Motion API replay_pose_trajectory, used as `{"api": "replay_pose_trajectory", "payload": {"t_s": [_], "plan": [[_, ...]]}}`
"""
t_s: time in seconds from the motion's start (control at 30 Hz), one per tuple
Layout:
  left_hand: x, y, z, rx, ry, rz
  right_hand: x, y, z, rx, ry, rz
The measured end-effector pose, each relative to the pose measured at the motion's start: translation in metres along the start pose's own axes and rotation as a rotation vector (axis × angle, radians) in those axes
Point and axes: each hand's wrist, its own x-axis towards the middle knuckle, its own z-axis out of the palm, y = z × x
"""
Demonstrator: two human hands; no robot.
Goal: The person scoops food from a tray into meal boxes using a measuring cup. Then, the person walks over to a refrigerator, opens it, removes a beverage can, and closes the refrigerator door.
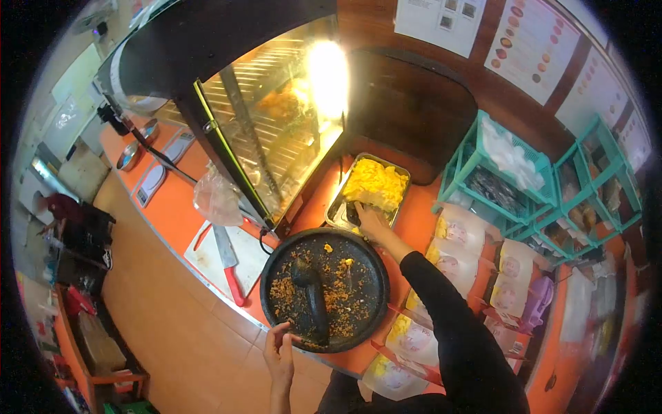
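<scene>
No words or numbers can be read. The leftmost white sheet [423, 19] on the wall [376, 24] bears small square codes among print too blurred to make out; the lettering on the menu-like sheet [527, 52] beside it is too small, and the printing on the boxes [414, 340] is equally illegible
</scene>
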Motion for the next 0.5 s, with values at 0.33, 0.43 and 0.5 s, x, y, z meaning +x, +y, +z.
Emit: {"api": "replay_pose_trajectory", "payload": {"t_s": [0.33,0.43,0.5], "plan": [[0.028,-0.022,0.003,0.211,-0.003,0.179,-0.01,0.03,-0.019,0.423,-0.053,-0.033],[0.032,-0.013,0.015,0.204,0.006,0.147,-0.012,0.025,-0.017,0.307,-0.077,-0.079],[0.034,-0.008,0.021,0.192,0.009,0.105,-0.008,0.029,-0.011,0.279,-0.142,-0.062]]}}
